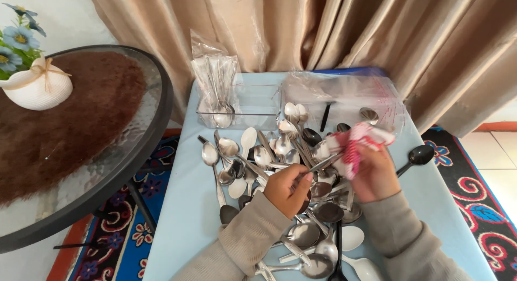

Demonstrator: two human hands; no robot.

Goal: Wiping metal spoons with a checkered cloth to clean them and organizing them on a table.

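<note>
Metal spoon (323, 163) gripped by its handle in left hand (285, 188), over the spoon pile (280, 168) at mid-desk, bowl end wrapped in red-and-white cloth (360, 143) pinched by right hand (374, 173) fingers. Bare pale-blue desk (186, 205) along left edge, beside round glass table (107, 152). Beige curtain (323, 28) behind, patterned rug (479, 195) below; both forearms angled inward.

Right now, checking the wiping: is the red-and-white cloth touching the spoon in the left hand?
Touching. The head view shows the cloth, held by the right hand, wrapped over the spoon that the left hand grips.
</note>
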